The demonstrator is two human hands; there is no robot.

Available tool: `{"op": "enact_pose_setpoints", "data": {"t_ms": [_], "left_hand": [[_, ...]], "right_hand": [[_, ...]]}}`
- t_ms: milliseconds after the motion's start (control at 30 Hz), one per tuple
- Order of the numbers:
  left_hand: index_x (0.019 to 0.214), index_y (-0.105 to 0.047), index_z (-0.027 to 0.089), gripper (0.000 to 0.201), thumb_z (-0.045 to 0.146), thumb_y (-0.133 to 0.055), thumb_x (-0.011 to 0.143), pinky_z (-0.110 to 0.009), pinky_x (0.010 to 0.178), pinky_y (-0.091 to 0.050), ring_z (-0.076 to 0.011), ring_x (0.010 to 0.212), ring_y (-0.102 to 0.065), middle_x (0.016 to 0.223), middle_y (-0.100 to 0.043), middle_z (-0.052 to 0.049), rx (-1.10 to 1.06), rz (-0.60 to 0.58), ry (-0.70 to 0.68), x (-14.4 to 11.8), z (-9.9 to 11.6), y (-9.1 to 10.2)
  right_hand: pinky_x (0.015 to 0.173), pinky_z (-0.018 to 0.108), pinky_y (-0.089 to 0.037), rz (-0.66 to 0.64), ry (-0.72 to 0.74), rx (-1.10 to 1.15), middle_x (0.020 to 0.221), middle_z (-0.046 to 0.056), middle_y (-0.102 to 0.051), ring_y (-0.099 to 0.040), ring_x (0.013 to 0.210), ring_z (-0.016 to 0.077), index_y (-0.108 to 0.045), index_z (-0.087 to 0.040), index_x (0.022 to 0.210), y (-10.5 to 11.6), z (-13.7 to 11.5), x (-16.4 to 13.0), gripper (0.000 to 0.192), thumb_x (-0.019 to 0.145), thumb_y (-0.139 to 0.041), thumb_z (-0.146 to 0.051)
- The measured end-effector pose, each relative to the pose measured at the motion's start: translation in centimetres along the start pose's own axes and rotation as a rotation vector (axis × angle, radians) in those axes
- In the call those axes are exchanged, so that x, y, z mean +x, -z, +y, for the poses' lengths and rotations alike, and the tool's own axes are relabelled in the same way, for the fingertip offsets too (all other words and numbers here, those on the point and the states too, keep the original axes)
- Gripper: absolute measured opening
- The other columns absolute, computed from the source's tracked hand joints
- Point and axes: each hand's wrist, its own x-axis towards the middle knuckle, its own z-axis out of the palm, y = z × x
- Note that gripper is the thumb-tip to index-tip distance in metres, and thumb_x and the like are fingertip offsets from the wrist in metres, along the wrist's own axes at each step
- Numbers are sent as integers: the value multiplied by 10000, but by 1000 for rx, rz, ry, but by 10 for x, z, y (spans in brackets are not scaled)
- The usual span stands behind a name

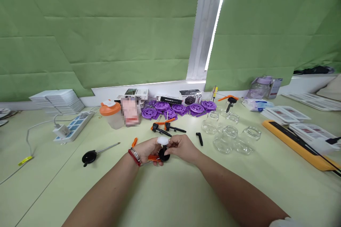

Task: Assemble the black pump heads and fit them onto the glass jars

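Observation:
Near the front middle of the table, my left hand (149, 151) is wrapped round a black round lid-like part (164, 155) with an orange piece and a thin metal rod. My right hand (182, 148) pinches at the same part's upright black stem. On top of the stem sits a white oval piece (163, 140), partly between the fingers. Just beyond my hands lie two similar black-and-orange parts (162, 127) with metal rods. A small black L-shaped piece (199, 139) rests to the right, and an orange piece (134, 142) lies beside my left hand.
Clear glass jars (226, 140) stand at right, near a long yellow-orange device (295, 144). Purple slotted discs (170, 108) pile up at the back. To the left are a black lid with a rod (89, 156), a power strip (77, 126) and an orange-lidded cup (111, 113).

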Motion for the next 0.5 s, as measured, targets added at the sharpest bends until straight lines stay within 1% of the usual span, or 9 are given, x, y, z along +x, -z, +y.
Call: {"op": "enact_pose_setpoints", "data": {"t_ms": [167,300,500], "left_hand": [[958,-545,159,560,617,-532,636,-219,390,-348,-177,533,-606,722,-610,-56,-6,-9,-7,-1,0,1],[957,-546,156,547,614,-513,659,-221,392,-352,-178,539,-610,726,-611,-59,-5,-13,-9,0,-1,2],[932,-551,152,530,613,-495,677,-229,394,-349,-187,536,-611,712,-614,-66,-3,-7,-8,2,-3,3]], "right_hand": [[586,247,-409,-2,-13,34,621,-34,-536,-485,588,113,-617,-169,631,-1,0,-1,278,533,-813,-341],[581,240,-397,2,-15,50,621,-41,-529,-477,595,110,-652,-169,702,-1,-1,-2,289,523,-819,-325],[610,251,-427,21,35,-18,700,-5,-590,-532,649,132,-683,-181,696,0,-9,-6,195,580,-787,-299]]}}
